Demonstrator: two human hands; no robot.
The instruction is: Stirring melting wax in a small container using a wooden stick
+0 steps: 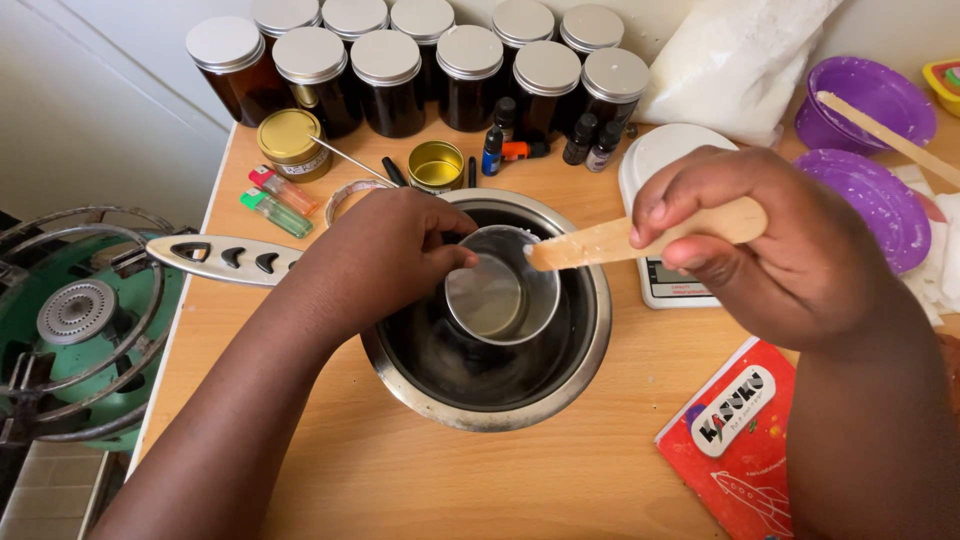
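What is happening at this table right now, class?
A person's left hand holds the rim of a small metal cup that sits tilted inside a larger steel bowl on the wooden table. The right hand pinches a flat wooden stick, its tip above the cup. Dark lidded jars line the back edge; a kitchen scale lies behind the right hand.

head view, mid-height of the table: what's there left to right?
Gas burner → knife handle → left hand → small metal cup inside the large steel bowl → wooden stick → right hand → purple plate.
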